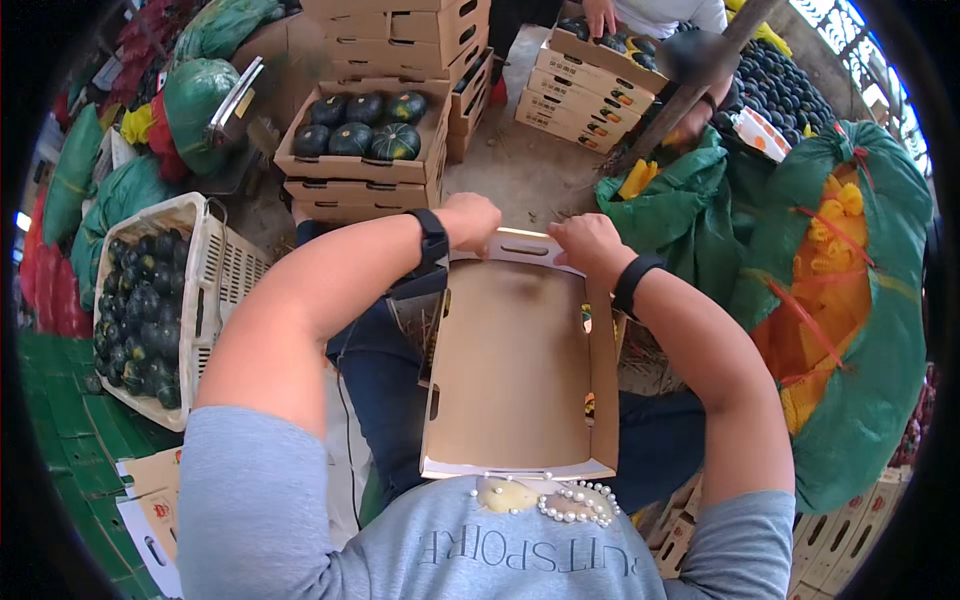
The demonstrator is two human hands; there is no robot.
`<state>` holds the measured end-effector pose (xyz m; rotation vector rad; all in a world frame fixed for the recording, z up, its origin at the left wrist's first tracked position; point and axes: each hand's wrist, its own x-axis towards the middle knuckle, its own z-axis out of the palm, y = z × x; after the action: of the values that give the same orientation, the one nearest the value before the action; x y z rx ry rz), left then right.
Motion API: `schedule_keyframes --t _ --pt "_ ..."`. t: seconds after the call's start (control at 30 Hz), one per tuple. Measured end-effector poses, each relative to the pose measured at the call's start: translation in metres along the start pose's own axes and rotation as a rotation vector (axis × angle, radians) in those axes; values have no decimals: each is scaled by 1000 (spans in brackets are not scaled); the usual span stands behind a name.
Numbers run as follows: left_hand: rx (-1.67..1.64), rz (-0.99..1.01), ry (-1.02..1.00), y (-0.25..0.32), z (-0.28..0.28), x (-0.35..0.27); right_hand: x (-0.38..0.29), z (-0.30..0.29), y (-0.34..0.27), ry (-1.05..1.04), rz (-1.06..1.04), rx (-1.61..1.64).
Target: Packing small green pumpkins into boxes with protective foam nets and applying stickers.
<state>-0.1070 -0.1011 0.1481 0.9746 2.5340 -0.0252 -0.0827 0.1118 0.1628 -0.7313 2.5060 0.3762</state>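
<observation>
An open, empty cardboard tray box (517, 367) lies across the lap, its long side running away from the body. My left hand (472, 223) grips the far left corner of its far wall, beside the slotted handle hole. At the far right corner, my right hand (592, 244) holds the same wall with the fingers bent over its top edge. The far wall stands between both hands, white on its inner face. Slots in the side walls show bits of printed colour. Some fingertips are hidden behind the cardboard.
A box of dark green squashes (360, 165) stands ahead on stacked boxes. A white plastic crate (196, 300) of small squashes is at left; a green sack (892, 300) with yellow netting at right. Another person's hand (600, 16) touches a filled box (592, 60).
</observation>
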Motion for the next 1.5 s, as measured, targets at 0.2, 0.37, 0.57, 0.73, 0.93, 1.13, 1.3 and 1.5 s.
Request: schedule_keyframes --t 0.2,0.37,0.57,0.73,0.93,1.13,1.3,1.5 --pt "-691 -167 70 -60 1 -99 -108 6 45 488 -101 1495" --pt "-810 257 373 49 113 -122 -110 73 -61 41 -160 2302" --pt "-1978 -275 107 73 126 -141 -119 133 -78 719 -509 2430" --pt "-1945 -626 230 48 130 -187 -149 125 -36 393 95 2214" --pt "-1926 -556 -385 77 125 -203 -157 149 -29 258 76 2360" --pt "-2337 -487 72 101 171 -200 -167 187 -19 239 383 1797" --pt "-2335 -606 163 114 187 -185 -153 205 -27 374 564 1592" --pt "-1665 -762 174 99 135 -159 -112 200 -1 479 440 1998"
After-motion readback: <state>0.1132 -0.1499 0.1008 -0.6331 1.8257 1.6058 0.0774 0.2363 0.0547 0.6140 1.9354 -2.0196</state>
